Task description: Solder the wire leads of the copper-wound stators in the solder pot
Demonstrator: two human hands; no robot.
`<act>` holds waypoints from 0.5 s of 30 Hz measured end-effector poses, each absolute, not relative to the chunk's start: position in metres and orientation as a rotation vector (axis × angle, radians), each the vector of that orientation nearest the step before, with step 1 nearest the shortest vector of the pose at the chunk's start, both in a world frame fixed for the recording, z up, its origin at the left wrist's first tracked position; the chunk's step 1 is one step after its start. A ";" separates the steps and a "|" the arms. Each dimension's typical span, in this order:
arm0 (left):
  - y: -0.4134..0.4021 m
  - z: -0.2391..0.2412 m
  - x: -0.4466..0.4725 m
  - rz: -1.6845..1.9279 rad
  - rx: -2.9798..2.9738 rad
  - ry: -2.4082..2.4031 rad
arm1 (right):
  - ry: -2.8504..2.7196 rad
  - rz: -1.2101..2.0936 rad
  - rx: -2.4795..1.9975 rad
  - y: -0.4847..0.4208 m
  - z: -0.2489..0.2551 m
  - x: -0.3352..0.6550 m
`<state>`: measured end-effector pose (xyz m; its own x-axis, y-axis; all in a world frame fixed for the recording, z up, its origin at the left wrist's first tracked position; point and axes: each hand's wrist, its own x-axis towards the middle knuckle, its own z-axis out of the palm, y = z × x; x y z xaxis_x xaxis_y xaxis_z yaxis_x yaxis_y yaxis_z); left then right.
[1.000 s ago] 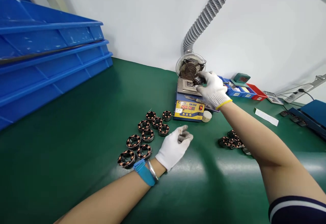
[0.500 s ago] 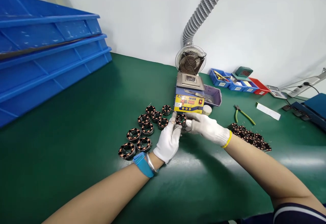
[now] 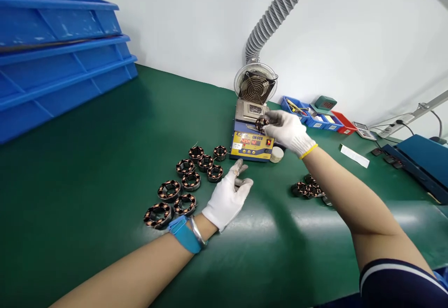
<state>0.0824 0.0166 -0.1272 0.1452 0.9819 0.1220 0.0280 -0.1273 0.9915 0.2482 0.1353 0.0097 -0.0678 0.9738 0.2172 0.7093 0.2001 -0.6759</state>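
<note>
My right hand [image 3: 289, 130], in a white glove with a yellow cuff edge, grips a copper-wound motor stator [image 3: 262, 124] in front of the solder pot [image 3: 252, 142]. The pot has a yellow panel with red digits and a metal top holding a small square bath [image 3: 255, 109]. My left hand [image 3: 229, 193], gloved too, is above the green table with its fingers apart and nothing in them. Several ring-shaped stators [image 3: 191, 181] stand in a loose group left of it. Another cluster of stators [image 3: 308, 189] lies partly behind my right forearm.
Stacked blue crates [image 3: 66, 65] fill the left side. A fan [image 3: 257, 87] with a grey duct [image 3: 276, 14] stands behind the pot. A white round tub [image 3: 276, 154] is beside it. Small bins [image 3: 315, 122], a paper strip [image 3: 354, 156] and a blue device [image 3: 416, 163] are at right.
My right hand has lifted the stator away from my left hand, up to the front of the solder pot's top. My left hand has let go and its fingers have opened. The view has shifted slightly.
</note>
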 end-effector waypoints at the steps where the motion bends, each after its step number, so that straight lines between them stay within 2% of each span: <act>1: 0.017 -0.126 0.083 1.149 1.394 1.083 | -1.875 0.417 -1.564 0.148 0.015 0.250; 6: 0.015 -0.120 0.082 1.078 1.535 1.126 | -1.926 0.050 -1.552 0.202 0.026 0.254; 15: 0.002 -0.108 0.083 1.162 2.370 1.366 | -1.971 -0.088 -1.668 0.227 0.005 0.242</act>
